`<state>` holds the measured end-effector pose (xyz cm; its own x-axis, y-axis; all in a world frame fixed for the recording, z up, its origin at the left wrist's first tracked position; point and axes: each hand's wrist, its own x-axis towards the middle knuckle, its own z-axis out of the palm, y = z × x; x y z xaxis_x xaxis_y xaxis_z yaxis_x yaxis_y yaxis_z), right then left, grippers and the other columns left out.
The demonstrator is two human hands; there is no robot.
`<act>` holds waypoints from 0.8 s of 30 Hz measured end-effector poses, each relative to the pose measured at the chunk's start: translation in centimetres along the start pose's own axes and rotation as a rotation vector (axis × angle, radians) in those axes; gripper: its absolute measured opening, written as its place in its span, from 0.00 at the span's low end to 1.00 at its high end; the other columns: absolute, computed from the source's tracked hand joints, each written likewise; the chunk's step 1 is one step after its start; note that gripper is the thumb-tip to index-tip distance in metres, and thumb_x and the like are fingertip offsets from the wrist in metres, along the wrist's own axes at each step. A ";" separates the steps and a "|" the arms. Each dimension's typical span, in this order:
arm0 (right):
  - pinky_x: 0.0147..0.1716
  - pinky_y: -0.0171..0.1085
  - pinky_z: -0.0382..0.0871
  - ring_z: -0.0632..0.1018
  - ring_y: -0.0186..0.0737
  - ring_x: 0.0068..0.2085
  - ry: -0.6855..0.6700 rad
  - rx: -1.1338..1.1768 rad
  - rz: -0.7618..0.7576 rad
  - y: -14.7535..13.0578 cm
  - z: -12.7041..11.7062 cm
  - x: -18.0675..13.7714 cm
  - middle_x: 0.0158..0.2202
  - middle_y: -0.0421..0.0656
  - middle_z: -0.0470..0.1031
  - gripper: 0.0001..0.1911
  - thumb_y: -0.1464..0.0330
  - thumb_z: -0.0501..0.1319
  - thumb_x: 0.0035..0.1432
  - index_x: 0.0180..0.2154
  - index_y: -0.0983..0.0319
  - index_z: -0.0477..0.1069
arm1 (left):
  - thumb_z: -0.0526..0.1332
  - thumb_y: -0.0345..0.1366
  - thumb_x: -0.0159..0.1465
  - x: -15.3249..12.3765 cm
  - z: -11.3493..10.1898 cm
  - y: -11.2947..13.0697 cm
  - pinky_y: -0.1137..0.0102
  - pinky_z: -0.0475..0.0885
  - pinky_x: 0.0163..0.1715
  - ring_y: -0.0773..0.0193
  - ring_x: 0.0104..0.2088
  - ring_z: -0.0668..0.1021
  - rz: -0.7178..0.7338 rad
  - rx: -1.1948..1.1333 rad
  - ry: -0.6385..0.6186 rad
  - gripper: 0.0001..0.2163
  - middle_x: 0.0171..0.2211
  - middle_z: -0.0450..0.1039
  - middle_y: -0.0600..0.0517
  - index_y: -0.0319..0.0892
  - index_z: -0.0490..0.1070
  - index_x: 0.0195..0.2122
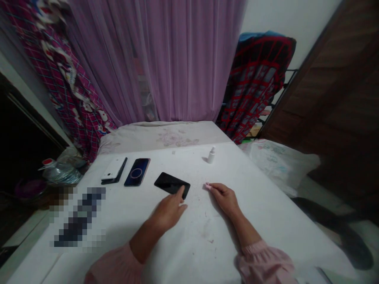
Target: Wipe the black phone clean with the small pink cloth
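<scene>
Left hand (pixel 168 211) touches black smartphone (pixel 171 185).

Single head-worn camera, close behind and above the left hand (pixel 167 211) and right hand (pixel 225 200), faces forward and down across the white-covered surface (pixel 266 221) toward the purple curtain (pixel 177 59).

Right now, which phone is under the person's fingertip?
The plain black phone, touched by the left hand; the blue-screened phone and white phone lie farther left, untouched.
</scene>
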<state>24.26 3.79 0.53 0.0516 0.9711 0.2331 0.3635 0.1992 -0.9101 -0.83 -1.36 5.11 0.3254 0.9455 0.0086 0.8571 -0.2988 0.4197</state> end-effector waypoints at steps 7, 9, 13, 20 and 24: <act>0.46 0.45 0.74 0.81 0.48 0.43 0.021 0.004 0.046 -0.9 1.5 -1.1 0.40 0.46 0.83 0.15 0.56 0.63 0.53 0.36 0.58 0.80 | 0.63 0.43 0.61 2.5 -1.9 -4.1 0.53 0.56 0.62 0.49 0.63 0.64 0.146 0.186 0.152 0.29 0.63 0.63 0.42 0.42 0.61 0.62; 0.45 0.44 0.75 0.81 0.47 0.42 -0.002 -0.015 0.010 -1.7 2.8 -1.9 0.40 0.45 0.82 0.14 0.57 0.61 0.55 0.36 0.57 0.80 | 0.64 0.50 0.59 3.5 -2.5 -6.6 0.49 0.48 0.65 0.46 0.67 0.56 0.143 0.238 0.078 0.37 0.67 0.55 0.40 0.42 0.55 0.66; 0.44 0.42 0.73 0.80 0.44 0.42 -0.051 -0.198 -0.128 -3.2 5.0 -3.7 0.40 0.45 0.81 0.11 0.63 0.57 0.60 0.38 0.57 0.79 | 0.61 0.55 0.59 4.0 -1.3 -8.7 0.48 0.51 0.63 0.45 0.66 0.59 0.086 0.215 0.031 0.36 0.65 0.59 0.38 0.41 0.57 0.65; 0.40 0.39 0.70 0.76 0.44 0.40 -0.100 -0.520 -0.207 -3.8 5.1 -5.1 0.37 0.46 0.79 0.10 0.67 0.57 0.63 0.37 0.59 0.77 | 0.59 0.51 0.63 1.2 3.4 -5.6 0.48 0.58 0.61 0.44 0.61 0.63 0.023 0.209 0.315 0.31 0.58 0.63 0.37 0.38 0.61 0.62; 0.40 0.38 0.69 0.77 0.44 0.39 -0.047 -0.543 -0.184 -3.1 5.1 -3.2 0.37 0.46 0.80 0.10 0.66 0.58 0.63 0.37 0.58 0.79 | 0.58 0.48 0.64 0.6 4.2 -4.9 0.48 0.58 0.61 0.47 0.59 0.66 0.007 0.219 0.352 0.27 0.56 0.65 0.39 0.40 0.62 0.61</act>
<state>18.18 0.73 0.87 -0.0946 0.9340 0.3446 0.7888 0.2815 -0.5464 -3.20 0.13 -0.78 0.2079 0.9185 0.3363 0.9323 -0.2901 0.2161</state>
